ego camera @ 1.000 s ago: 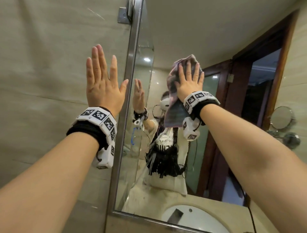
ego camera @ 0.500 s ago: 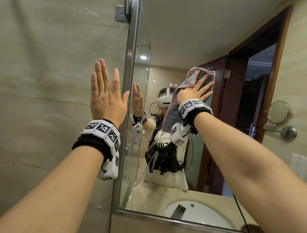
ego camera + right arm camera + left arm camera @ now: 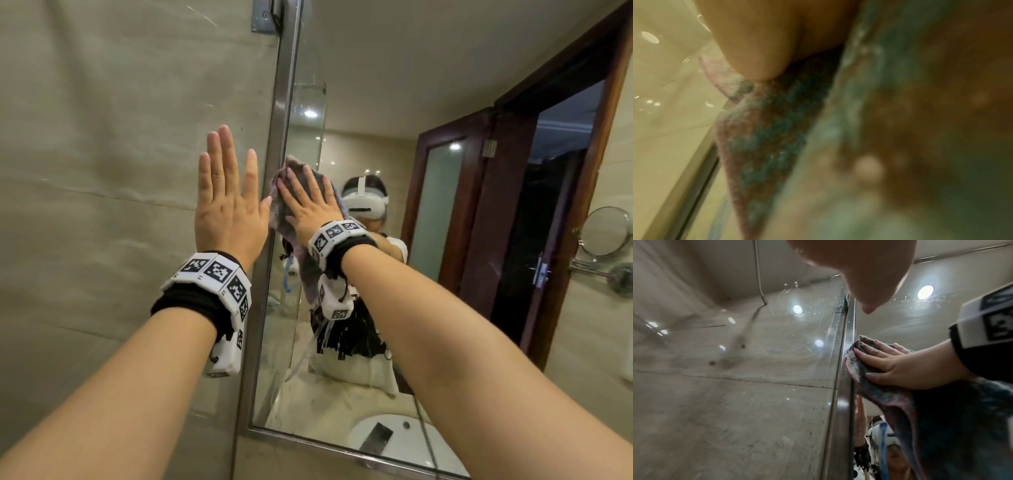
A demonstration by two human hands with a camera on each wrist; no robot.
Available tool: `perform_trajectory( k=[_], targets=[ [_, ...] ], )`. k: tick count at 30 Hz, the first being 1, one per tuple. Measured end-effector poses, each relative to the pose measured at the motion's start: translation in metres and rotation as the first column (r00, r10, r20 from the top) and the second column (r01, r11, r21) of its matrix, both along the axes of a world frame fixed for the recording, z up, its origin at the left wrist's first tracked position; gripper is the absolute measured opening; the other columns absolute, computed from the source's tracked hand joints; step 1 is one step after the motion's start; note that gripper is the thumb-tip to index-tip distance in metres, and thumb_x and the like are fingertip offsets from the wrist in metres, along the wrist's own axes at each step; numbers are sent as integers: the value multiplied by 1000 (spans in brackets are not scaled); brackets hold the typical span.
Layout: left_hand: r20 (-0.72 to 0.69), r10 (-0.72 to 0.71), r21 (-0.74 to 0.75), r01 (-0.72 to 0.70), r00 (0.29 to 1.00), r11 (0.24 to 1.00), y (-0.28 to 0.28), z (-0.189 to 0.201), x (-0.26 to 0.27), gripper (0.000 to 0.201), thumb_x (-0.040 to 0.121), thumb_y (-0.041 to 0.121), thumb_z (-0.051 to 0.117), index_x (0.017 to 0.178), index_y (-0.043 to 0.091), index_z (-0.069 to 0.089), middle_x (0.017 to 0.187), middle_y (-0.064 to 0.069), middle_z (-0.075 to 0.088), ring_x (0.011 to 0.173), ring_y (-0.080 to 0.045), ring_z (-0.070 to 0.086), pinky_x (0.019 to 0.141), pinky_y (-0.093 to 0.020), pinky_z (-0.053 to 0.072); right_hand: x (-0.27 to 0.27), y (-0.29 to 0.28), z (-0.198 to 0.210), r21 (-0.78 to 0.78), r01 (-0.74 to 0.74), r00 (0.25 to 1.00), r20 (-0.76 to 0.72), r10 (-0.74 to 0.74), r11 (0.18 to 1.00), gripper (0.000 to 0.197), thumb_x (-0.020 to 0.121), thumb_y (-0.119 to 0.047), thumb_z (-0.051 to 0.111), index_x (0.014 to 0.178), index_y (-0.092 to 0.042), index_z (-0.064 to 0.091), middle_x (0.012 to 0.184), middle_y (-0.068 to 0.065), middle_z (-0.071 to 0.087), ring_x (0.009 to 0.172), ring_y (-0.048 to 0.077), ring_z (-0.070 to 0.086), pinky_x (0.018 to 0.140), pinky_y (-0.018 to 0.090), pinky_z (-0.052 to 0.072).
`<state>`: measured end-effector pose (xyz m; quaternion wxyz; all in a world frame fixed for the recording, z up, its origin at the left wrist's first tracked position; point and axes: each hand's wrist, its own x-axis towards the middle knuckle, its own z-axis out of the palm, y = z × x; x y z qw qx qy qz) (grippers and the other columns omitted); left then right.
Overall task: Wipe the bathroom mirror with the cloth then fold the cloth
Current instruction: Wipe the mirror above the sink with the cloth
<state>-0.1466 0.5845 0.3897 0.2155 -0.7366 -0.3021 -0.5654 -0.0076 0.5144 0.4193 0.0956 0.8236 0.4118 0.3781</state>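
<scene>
There are two hands, the left hand (image 3: 230,219) and the right hand (image 3: 310,205). There is one cloth (image 3: 308,270) and one big mirror (image 3: 394,102) with one metal frame (image 3: 274,171). Each wrist has one white band, so two bands (image 3: 214,274) in all. One small round mirror (image 3: 605,231) is on the wall at the right edge, and one brown door (image 3: 445,205) shows in the big mirror

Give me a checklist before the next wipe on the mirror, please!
1. Cloth flat under the right hand: ok.
2. Cloth on the mirror glass: ok, by the left frame.
3. Left hand off the glass: ok, flat on the wall.
4. Glass to the right free to wipe: ok.
5. Glass already clean: cannot tell.
</scene>
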Motion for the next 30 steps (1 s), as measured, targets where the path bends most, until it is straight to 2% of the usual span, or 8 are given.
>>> perform_trajectory(
  k=[5,10,13,18,21,24,27,30],
  targets=[
    [34,-58,-33,59,998,998,-2,1,-1,66,95,45,29,148,14,3,154,-21,-9,144,-32,-8,114,-38,-11,20,-59,10,206,72,997,-57,-61,976,63,99,-36,26,149,-27,-11,158,1,-20,143,30,-24,106,47,-24],
    [39,-135,-71,138,990,988,-6,2,-5,66,95,40,34,148,12,7,155,-21,-8,144,-31,-8,116,-39,-6,31,-116,6,329,170,983,-129,-134,929,62,99,-37,24,149,-27,-12,157,2,-21,143,29,-23,112,50,-18],
    [4,-116,-76,116,993,990,-8,-5,-9,67,95,41,31,148,12,3,154,-20,-13,144,-30,-11,115,-37,-10,28,-125,-8,375,232,967,-190,-171,897,65,99,-37,25,148,-27,-15,156,3,-24,143,30,-23,115,52,-15],
    [-31,-89,-119,85,996,989,-10,-23,-11,67,96,42,27,148,12,-1,150,-17,-25,143,-29,-15,112,-36,-20,19,-104,-21,445,275,955,-228,-189,852,70,97,-40,30,148,-24,-16,156,13,-23,142,39,-21,111,57,-15],
    [-70,-113,-128,103,991,986,-10,-36,-13,67,96,41,28,149,11,0,153,-18,-21,143,-28,-15,110,-35,-23,17,-90,-26,371,278,954,-214,-210,886,69,97,-42,28,148,-26,-16,155,12,-24,141,41,-23,109,59,-16],
    [-101,-119,-145,103,988,984,-12,-51,-16,66,96,40,27,149,11,0,155,-19,-14,144,-28,-14,110,-35,-22,12,-74,-38,240,208,972,-162,-172,948,68,97,-38,29,148,-27,-14,156,10,-24,140,40,-25,108,58,-18],
    [-118,-106,-161,86,987,983,-14,-65,-19,66,97,40,26,149,10,-2,155,-20,-14,144,-28,-13,108,-34,-24,2,-50,-55,42,97,989,-113,-92,994,70,97,-37,34,149,-26,-12,156,10,-22,140,39,-25,104,55,-22],
    [-126,-95,-165,74,987,984,-14,-75,-20,65,97,40,25,149,10,-2,155,-19,-13,144,-28,-11,107,-34,-25,-6,-25,-78,-144,50,995,-81,-62,988,73,97,-36,39,149,-25,-10,157,9,-19,141,39,-22,101,53,-24]
  ],
)
